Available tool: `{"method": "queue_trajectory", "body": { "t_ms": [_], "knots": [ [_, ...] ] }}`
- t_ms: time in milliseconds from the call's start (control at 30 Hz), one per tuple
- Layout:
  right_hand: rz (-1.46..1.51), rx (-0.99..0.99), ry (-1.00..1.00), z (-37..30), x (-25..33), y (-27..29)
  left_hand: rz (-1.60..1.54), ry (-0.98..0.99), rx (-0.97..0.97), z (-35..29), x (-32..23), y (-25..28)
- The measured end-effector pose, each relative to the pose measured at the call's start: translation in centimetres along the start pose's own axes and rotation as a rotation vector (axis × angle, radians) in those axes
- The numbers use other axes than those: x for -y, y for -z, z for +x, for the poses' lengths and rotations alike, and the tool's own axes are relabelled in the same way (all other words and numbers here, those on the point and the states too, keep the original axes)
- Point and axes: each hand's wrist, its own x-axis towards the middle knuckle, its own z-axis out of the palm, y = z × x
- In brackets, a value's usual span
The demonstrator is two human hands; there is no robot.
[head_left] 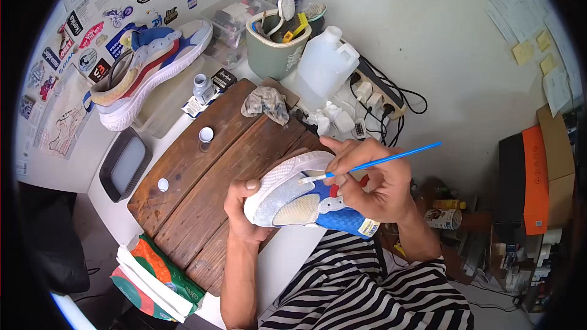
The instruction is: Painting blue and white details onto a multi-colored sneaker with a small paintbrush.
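Observation:
My left hand (pixel 241 208) grips the toe end of a white, blue and red sneaker (pixel 299 198), held sideways above the edge of a wooden board (pixel 202 177). A thin blue-handled paintbrush (pixel 379 160) is pinched in my right hand (pixel 373 183), which also rests on the shoe. The white brush tip touches the shoe's white upper near the midsole. A matching sneaker (pixel 147 67) lies on a clear plastic box at the upper left.
On the board lie a crumpled rag (pixel 266 102), a small open paint pot (pixel 206 135) and a white cap (pixel 162 184). Behind are a grey bottle (pixel 202 87), a green tub of brushes (pixel 275 43), a white jug (pixel 324 64), a power strip (pixel 379 95) and a dark tray (pixel 125 164).

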Motion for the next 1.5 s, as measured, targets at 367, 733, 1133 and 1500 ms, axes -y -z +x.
{"method": "queue_trajectory", "body": {
  "t_ms": [367,733,1133,1500],
  "knots": [
    [0.008,0.008,-0.037,0.2,0.7,0.8,0.018,0.067,0.160,0.4,1.3,-0.2],
    [-0.039,0.001,-0.011,0.9,1.3,0.3,0.040,0.025,0.076,0.5,1.1,-0.2],
    [-0.069,-0.063,-0.012,0.9,0.8,0.1,0.081,0.037,0.119,0.0,0.4,-0.8],
    [-0.026,-0.092,-0.030,-0.4,0.4,0.0,0.113,0.026,0.089,0.3,0.4,0.5]
  ]
}}
